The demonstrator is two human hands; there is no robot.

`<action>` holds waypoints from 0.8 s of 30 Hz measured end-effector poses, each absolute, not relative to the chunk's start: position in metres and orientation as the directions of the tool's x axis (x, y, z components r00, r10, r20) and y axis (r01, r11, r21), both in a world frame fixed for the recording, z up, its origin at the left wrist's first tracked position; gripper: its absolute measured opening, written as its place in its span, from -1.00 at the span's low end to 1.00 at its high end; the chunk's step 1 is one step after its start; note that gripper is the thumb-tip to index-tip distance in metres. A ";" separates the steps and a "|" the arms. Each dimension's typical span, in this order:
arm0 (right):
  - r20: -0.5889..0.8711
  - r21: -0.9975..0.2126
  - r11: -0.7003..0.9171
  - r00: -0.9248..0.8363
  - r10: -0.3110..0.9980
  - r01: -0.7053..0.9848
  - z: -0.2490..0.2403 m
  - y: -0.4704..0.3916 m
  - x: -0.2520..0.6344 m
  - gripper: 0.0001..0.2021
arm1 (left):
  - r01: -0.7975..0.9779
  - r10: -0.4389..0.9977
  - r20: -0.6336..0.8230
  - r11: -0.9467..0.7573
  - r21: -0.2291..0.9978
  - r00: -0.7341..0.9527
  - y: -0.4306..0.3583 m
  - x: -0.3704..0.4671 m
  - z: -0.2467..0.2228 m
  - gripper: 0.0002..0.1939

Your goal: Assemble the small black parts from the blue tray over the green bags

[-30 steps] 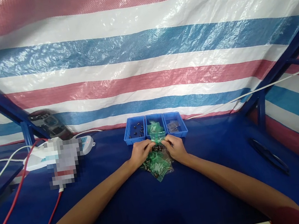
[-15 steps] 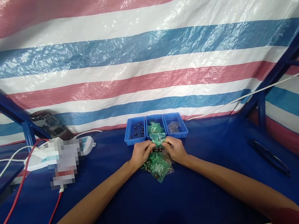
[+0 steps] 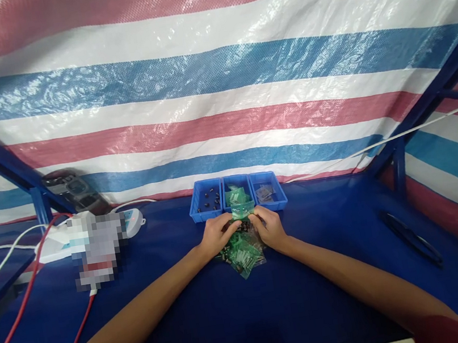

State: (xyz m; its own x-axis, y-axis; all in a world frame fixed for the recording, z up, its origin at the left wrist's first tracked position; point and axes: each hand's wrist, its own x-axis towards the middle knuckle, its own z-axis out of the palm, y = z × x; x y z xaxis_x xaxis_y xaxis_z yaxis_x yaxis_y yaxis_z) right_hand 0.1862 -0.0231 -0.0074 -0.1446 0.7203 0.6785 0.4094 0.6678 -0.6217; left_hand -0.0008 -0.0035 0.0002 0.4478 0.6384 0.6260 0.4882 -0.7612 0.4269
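Between my two hands is a small green plastic bag (image 3: 242, 209), pinched at its sides just in front of the middle bin. My left hand (image 3: 217, 235) has thumb and fingers closed on its left edge, and my right hand (image 3: 270, 227) grips the right edge. Under and between the hands lies a pile of green bags (image 3: 243, 252) mixed with small dark parts and clear bags. Behind stand three blue bins: the left bin (image 3: 202, 215) has several small dark parts, the middle bin (image 3: 226, 185) green bags, the right bin (image 3: 279, 204) clear bags.
At the left a white power strip (image 3: 53, 249) lies with red and white cables; a blurred-out object (image 3: 102, 245) is beside it. A dark device (image 3: 75, 191) leans at the back left. Black glasses (image 3: 411, 239) rest on the blue table (image 3: 251, 323) at the right.
My left thumb has shifted slightly to the right over the bag, and the fingers have adjusted a little. The pile and bins stay as they were.
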 end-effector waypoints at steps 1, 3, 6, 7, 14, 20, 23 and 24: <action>0.680 -0.621 0.673 -0.151 0.717 0.402 -0.007 -0.023 0.186 -0.66 | 0.491 0.633 0.628 -0.765 0.417 0.452 -0.003 -0.001 0.000 -0.75; 0.678 -0.623 0.679 -0.164 0.716 0.389 -0.007 -0.024 0.187 -0.67 | 0.488 0.622 0.630 -0.774 0.404 0.465 -0.003 0.000 0.000 -0.76; 0.665 -0.631 0.669 -0.171 0.727 0.392 -0.006 -0.024 0.188 -0.67 | 0.462 0.596 0.647 -0.795 0.393 0.475 -0.004 0.002 0.001 -0.79; 0.662 -0.631 0.666 -0.172 0.729 0.398 -0.005 -0.025 0.189 -0.66 | 0.462 0.593 0.651 -0.797 0.389 0.474 -0.004 0.002 0.001 -0.79; 0.641 -0.642 0.651 -0.181 0.746 0.404 -0.005 -0.025 0.191 -0.69 | 0.458 0.604 0.648 -0.790 0.407 0.465 -0.005 0.002 0.001 -0.81; 0.669 -0.618 0.673 -0.178 0.722 0.405 -0.006 -0.024 0.188 -0.74 | 0.384 0.593 0.667 -0.804 0.454 0.451 -0.006 0.000 0.003 -0.83; 0.673 -0.602 0.690 -0.210 0.710 0.403 -0.008 -0.023 0.186 -0.74 | 0.354 0.577 0.686 -0.816 0.458 0.442 -0.005 -0.002 0.002 -0.81; 0.673 -0.596 0.696 -0.222 0.705 0.401 -0.008 -0.023 0.186 -0.73 | 0.338 0.567 0.695 -0.823 0.457 0.441 -0.004 -0.002 0.002 -0.81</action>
State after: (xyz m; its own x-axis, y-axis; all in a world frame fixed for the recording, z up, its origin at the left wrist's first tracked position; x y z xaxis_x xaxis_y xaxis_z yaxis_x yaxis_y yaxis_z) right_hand 0.1862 -0.0229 -0.0081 -0.2223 0.7051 0.6734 0.4015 0.6956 -0.5958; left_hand -0.0021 -0.0044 0.0020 0.4415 0.5673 0.6951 0.3379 -0.8228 0.4569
